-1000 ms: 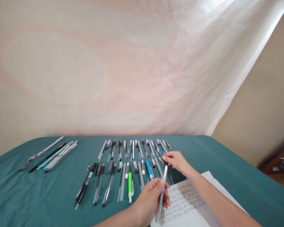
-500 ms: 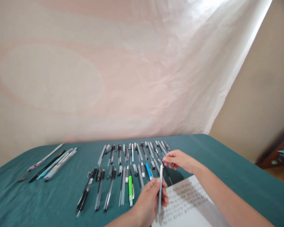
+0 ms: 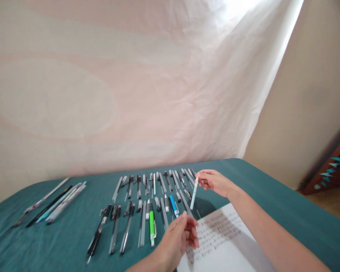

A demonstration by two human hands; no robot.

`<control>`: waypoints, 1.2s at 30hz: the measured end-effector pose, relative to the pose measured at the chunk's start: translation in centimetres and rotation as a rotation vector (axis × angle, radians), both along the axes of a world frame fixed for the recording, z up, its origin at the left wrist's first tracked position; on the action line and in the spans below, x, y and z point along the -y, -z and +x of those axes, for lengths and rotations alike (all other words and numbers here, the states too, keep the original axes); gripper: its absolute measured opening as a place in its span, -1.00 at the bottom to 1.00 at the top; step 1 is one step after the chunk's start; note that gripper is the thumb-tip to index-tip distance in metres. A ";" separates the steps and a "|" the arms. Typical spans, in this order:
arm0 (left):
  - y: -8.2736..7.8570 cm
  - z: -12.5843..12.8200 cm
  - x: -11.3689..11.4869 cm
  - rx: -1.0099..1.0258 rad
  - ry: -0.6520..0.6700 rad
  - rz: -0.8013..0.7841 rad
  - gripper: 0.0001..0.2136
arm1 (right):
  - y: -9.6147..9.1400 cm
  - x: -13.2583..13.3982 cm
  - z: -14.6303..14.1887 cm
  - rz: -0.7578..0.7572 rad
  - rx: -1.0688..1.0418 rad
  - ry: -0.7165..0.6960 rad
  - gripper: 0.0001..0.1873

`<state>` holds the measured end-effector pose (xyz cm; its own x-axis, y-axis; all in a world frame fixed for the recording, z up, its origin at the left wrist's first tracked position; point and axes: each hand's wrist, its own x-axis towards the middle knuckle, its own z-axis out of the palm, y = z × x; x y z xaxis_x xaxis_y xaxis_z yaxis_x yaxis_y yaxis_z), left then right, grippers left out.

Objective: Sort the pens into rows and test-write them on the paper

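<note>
Between the thumb and fingers of my right hand (image 3: 214,182), a slim pale blue-white pen (image 3: 194,193) is pinched by its upper end, its other end slanting down toward the table. My left hand (image 3: 183,234) is open with loosely curled fingers and holds nothing; it hovers over the left edge of a sheet of handwritten paper (image 3: 226,241). Left of it lie a green pen (image 3: 152,228) and a blue pen (image 3: 174,206), in a row with several clear and black pens.
A second row of pens with caps beside them, including a clear pen (image 3: 117,189), runs along the back of the green tablecloth (image 3: 59,249). Several long pens, one black (image 3: 48,206), lie at the far left. A pale curtain (image 3: 158,94) hangs behind.
The pale pen has passed from my left hand to my right, which has lifted it up and away. My left hand's fingers have loosened. The view has turned slightly right.
</note>
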<state>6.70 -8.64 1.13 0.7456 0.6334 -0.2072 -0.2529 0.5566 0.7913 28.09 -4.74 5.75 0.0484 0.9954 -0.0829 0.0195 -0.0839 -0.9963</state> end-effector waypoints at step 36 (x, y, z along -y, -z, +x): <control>-8.1 -13.3 -14.6 -1.166 -0.253 1.223 -0.76 | 7.3 -1.4 -1.0 -0.146 0.850 -0.003 -0.79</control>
